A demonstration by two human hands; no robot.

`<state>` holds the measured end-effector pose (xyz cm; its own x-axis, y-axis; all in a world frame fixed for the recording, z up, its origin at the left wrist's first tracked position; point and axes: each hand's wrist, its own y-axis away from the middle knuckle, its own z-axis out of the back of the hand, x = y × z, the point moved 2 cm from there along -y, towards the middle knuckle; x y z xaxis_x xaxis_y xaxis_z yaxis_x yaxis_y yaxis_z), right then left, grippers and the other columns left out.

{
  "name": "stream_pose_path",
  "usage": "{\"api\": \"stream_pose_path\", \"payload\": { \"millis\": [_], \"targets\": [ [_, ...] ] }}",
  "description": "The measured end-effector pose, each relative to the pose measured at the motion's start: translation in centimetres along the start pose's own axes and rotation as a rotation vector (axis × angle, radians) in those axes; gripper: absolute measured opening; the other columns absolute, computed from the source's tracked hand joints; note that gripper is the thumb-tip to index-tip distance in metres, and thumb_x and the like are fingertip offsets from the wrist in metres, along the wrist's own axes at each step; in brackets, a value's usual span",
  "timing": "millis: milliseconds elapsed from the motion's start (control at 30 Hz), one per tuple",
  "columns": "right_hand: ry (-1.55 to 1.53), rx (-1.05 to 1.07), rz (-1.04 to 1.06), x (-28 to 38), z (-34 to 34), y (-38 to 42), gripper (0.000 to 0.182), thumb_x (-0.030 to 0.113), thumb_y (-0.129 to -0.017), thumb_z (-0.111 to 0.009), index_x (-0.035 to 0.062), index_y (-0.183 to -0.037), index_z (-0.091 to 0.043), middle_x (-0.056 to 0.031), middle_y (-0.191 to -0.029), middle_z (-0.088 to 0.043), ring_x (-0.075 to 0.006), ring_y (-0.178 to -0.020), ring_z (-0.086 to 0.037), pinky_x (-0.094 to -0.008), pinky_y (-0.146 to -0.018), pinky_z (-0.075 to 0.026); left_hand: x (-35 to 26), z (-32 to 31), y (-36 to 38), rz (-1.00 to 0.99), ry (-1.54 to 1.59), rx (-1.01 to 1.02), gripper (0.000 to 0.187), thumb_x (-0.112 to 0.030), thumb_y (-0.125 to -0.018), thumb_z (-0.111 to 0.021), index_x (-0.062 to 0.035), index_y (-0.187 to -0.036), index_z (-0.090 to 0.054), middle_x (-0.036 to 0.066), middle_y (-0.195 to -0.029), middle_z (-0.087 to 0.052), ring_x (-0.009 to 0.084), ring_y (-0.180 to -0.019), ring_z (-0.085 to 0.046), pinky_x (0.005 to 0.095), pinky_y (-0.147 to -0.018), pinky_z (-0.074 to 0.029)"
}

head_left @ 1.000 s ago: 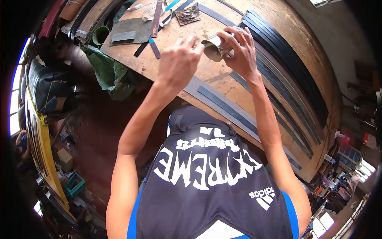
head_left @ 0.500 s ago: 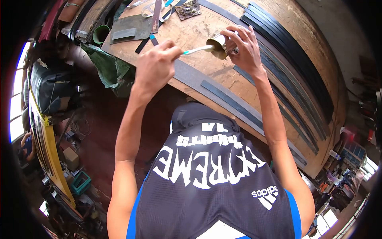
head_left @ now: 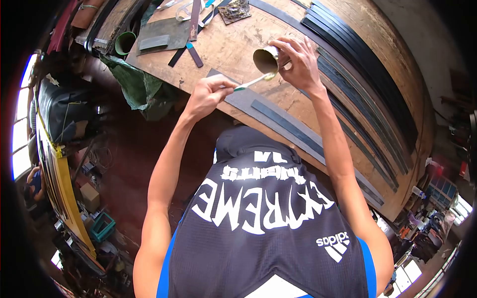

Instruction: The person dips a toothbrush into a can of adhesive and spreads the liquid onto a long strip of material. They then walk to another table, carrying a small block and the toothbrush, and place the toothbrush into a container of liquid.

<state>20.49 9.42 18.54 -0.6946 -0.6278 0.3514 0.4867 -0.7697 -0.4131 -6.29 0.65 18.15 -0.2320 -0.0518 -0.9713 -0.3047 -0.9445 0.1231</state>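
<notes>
Right hand [head_left: 298, 62] grips a tilted tin [head_left: 266, 59]; left hand [head_left: 208, 94] pinches what looks like a toothbrush [head_left: 253, 82].

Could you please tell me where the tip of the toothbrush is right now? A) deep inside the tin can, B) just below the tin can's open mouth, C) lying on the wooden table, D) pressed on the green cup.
B: the left hand holds the toothbrush with its tip just under the open mouth of the tin can, which the right hand holds tilted.

Your wooden workbench [head_left: 233, 47] carried long dark strips [head_left: 357, 84] stacked along its far edge, a grey strip [head_left: 278, 119] lying along the near edge, and a dark flat plate [head_left: 161, 35] with a green cup [head_left: 124, 43] at the left corner.
</notes>
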Motion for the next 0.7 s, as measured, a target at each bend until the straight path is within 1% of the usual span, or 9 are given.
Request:
{"api": "stream_pose_path", "payload": {
  "millis": [33, 100, 167, 233, 300, 367, 467, 567, 700],
  "targets": [
    [-0.005, 0.015, -0.029, -0.3, -0.7, 0.3, 0.068, 0.008, -0.065, -0.076, 0.0286, -0.128, -0.061, 0.0003, -0.125, -0.063, -0.0275, -0.123, -0.056, -0.0606, -0.119, -0.028, 0.4, 0.2, 0.5, 0.216, 0.200, 0.039, 0.014, 0.001, -0.093, -0.064, -0.0011, -0.102, -0.074, 0.001, -0.074, -0.061, 0.0071, -0.060, -0.048, 0.0235, -0.053, -0.034],
    [-0.008, 0.034, -0.067, -0.8, -1.7, 1.1, 0.068, 0.008, -0.065, -0.077, 0.0278, -0.128, -0.061, -0.0006, -0.125, -0.063, -0.0279, -0.122, -0.057, -0.0594, -0.119, -0.029, 1.4, 1.1, 1.5, 0.235, 0.300, 0.037, 0.012, -0.002, -0.095, -0.064, 0.0010, -0.102, -0.073, -0.001, -0.072, -0.058, 0.0031, -0.058, -0.042, 0.0197, -0.050, -0.028],
    [-0.037, 0.088, -0.124, -1.2, -2.7, 1.9, 0.061, 0.007, -0.068, -0.073, 0.0235, -0.126, -0.064, -0.0026, -0.125, -0.064, -0.0277, -0.113, -0.060, -0.0494, -0.109, -0.041, 2.2, 2.6, 2.6, 0.228, 0.497, -0.063, 0.013, -0.003, -0.094, -0.066, 0.0019, -0.103, -0.073, -0.001, -0.074, -0.059, 0.0042, -0.058, -0.044, 0.0196, -0.049, -0.028],
    [0.000, 0.100, -0.100, -1.4, -3.3, 2.7, 0.062, 0.009, -0.068, -0.075, 0.0226, -0.127, -0.063, -0.0039, -0.123, -0.065, -0.0285, -0.110, -0.060, -0.0444, -0.103, -0.046, 3.4, 5.4, 3.8, 0.246, 0.503, -0.167, 0.013, -0.005, -0.094, -0.066, 0.0026, -0.103, -0.072, 0.001, -0.082, -0.063, 0.0049, -0.059, -0.044, 0.0180, -0.052, -0.031],
    [-0.149, 0.208, -0.282, -1.6, -3.6, 3.2, 0.064, 0.012, -0.068, -0.078, 0.0202, -0.129, -0.061, -0.0059, -0.123, -0.065, -0.0296, -0.113, -0.060, -0.0414, -0.102, -0.048, 4.1, 8.3, 5.1, 0.263, 0.461, -0.277, 0.015, -0.008, -0.095, -0.066, 0.0007, -0.107, -0.070, 0.001, -0.086, -0.064, 0.0043, -0.060, -0.047, 0.0170, -0.049, -0.030],
    [-0.347, 0.253, -0.500, -2.0, -4.6, 3.8, 0.069, 0.019, -0.069, -0.083, 0.0114, -0.133, -0.058, -0.0111, -0.125, -0.063, -0.0291, -0.119, -0.059, -0.0400, -0.105, -0.046, 4.3, 10.7, 6.2, 0.293, 0.368, -0.394, 0.014, -0.008, -0.094, -0.067, -0.0003, -0.104, -0.072, 0.000, -0.083, -0.064, 0.0027, -0.060, -0.049, 0.0160, -0.048, -0.029],
    [-0.360, 0.133, -0.488, -3.0, -6.7, 4.2, 0.072, 0.020, -0.069, -0.086, 0.0013, -0.132, -0.057, -0.0160, -0.130, -0.057, -0.0279, -0.118, -0.059, -0.0377, -0.103, -0.048, 5.2, 12.9, 7.6, 0.353, 0.294, -0.454, 0.016, -0.012, -0.096, -0.066, -0.0015, -0.107, -0.071, 0.000, -0.086, -0.064, 0.0025, -0.061, -0.050, 0.0154, -0.047, -0.030],
    [-0.713, 0.016, -0.595, -4.9, -10.9, 4.4, 0.082, 0.031, -0.065, -0.090, 0.0033, -0.134, -0.055, -0.0166, -0.131, -0.056, -0.0284, -0.122, -0.056, -0.0392, -0.106, -0.046, 6.6, 12.1, 7.9, 0.347, 0.242, -0.474, 0.016, -0.014, -0.097, -0.066, -0.0025, -0.107, -0.071, 0.000, -0.086, -0.065, 0.0020, -0.062, -0.050, 0.0156, -0.049, -0.031],
    [-0.717, -0.033, -0.619, -4.8, -13.4, 4.2, 0.081, 0.033, -0.065, -0.092, 0.0058, -0.132, -0.057, -0.0122, -0.125, -0.064, -0.0257, -0.118, -0.060, -0.0365, -0.106, -0.046, 7.8, 8.1, 7.7, 0.419, 0.102, -0.369, 0.014, -0.015, -0.096, -0.068, -0.0043, -0.105, -0.070, 0.000, -0.089, -0.067, 0.0021, -0.065, -0.051, 0.0165, -0.053, -0.035]
  ]
}}
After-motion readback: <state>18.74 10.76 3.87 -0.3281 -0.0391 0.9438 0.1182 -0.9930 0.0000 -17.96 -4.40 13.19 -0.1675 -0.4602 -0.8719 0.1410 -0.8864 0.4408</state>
